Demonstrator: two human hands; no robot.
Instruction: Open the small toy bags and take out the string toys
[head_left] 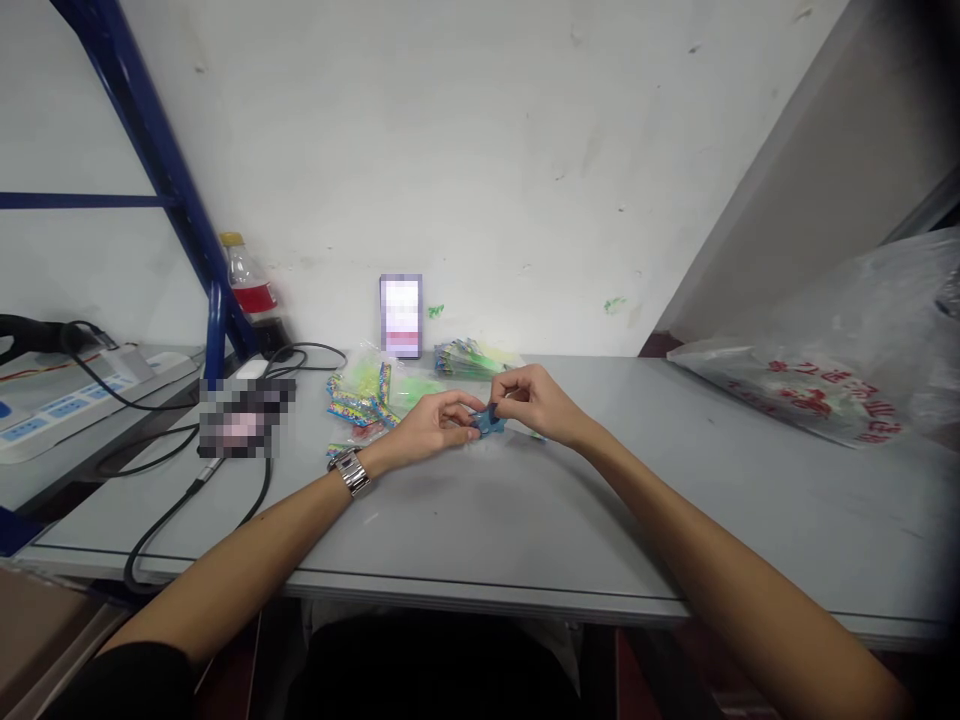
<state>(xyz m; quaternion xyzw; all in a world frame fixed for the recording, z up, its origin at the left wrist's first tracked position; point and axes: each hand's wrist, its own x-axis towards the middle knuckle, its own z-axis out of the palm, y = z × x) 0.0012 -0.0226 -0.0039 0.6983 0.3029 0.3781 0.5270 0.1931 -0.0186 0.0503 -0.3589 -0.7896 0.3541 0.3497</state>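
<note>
Between my two hands is a small blue item (490,421); its exact kind is too small to make out. My left hand (435,422), with a metal watch (350,471) at the wrist, pinches its left side between thumb and fingers. From above and the right, my right hand (534,403) grips the upper edge with bent fingers. Just left of my left hand lie several clear packets with colourful printed headers (360,405). A fanned stack of similar packets (472,357) rests behind my hands, near the wall.
A phone (401,315) leans upright on the wall. A cola bottle (257,295) stands at the back left by a blue metal frame (146,130). Cables, a blurred device (244,420) and a power strip (82,405) lie left. A plastic bag (840,370) with red print sits right on the grey table (480,530).
</note>
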